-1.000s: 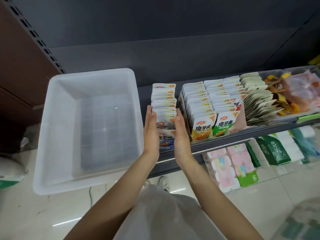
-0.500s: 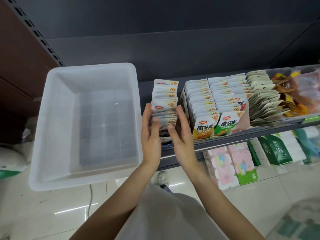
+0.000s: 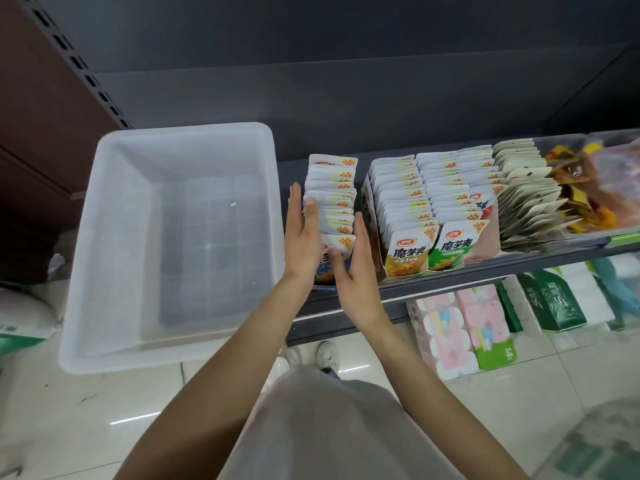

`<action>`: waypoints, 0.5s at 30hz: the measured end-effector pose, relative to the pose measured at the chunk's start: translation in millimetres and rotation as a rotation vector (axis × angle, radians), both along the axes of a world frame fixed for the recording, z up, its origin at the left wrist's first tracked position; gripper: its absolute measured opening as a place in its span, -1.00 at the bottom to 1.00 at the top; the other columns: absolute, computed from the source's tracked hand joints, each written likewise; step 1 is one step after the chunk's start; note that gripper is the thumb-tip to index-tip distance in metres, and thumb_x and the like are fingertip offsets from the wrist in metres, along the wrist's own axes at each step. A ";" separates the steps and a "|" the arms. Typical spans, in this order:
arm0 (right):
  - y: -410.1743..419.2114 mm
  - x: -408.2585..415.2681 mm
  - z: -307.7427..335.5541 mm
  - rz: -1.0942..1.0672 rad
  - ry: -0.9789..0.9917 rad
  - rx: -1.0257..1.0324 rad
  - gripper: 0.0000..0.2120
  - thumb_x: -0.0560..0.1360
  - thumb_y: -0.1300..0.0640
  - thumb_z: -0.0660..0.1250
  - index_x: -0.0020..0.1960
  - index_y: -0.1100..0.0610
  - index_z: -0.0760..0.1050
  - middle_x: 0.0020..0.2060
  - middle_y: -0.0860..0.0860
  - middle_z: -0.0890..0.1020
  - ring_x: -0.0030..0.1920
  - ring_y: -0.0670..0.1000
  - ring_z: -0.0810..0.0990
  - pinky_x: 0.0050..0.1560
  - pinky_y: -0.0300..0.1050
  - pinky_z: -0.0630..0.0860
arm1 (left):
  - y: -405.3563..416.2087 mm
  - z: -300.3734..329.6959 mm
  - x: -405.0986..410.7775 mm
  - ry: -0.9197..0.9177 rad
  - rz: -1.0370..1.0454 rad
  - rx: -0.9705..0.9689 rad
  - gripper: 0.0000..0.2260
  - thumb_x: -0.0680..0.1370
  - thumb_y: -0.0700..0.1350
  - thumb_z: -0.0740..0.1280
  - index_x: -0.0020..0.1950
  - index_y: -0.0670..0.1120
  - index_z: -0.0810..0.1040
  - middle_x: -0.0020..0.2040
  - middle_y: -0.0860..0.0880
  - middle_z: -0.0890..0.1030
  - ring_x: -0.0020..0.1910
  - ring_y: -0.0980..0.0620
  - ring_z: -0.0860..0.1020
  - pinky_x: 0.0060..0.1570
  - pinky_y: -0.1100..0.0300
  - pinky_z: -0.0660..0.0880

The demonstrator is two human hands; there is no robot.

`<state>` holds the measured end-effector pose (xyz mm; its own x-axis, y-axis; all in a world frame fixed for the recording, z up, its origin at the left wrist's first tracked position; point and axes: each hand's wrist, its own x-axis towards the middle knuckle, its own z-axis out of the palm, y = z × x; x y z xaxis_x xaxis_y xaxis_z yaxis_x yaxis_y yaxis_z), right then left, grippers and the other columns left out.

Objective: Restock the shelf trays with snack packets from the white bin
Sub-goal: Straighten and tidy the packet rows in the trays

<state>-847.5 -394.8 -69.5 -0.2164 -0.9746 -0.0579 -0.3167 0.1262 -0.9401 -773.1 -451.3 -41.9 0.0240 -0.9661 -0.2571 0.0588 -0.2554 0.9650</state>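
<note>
The translucent white plastic bin (image 3: 104,237) left of the dark metal shelf (image 3: 450,275) looks emptied, so restocking seems nearly done; the left hand (image 3: 303,237) and right hand (image 3: 356,271), fingers straight, press the leftmost row of white snack packets (image 3: 334,195) square; only tidying seems left.

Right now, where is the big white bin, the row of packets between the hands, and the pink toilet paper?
white bin (image 3: 104,237), head view, left wall.
row of packets (image 3: 334,188), head view, top edges.
pink toilet paper (image 3: 481,317), head view, wrapper front.
</note>
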 end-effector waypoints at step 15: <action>37.3 -16.2 19.5 -0.039 -0.137 -0.148 -0.50 0.49 0.35 0.16 0.38 0.06 0.25 0.33 0.11 0.35 0.27 -0.13 0.44 0.16 -0.33 0.45 | 45.9 -3.5 16.1 0.111 -0.055 0.019 -0.55 0.63 -0.11 0.14 0.51 0.07 0.14 0.37 0.06 0.41 0.27 0.19 0.44 0.20 0.33 0.44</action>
<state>-863.8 -357.5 -50.0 -0.2542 -0.9657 0.0534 -0.1817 -0.0065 -0.9833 -757.0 -405.4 -45.3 -0.0588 -0.9600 -0.2739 0.1502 -0.2798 0.9482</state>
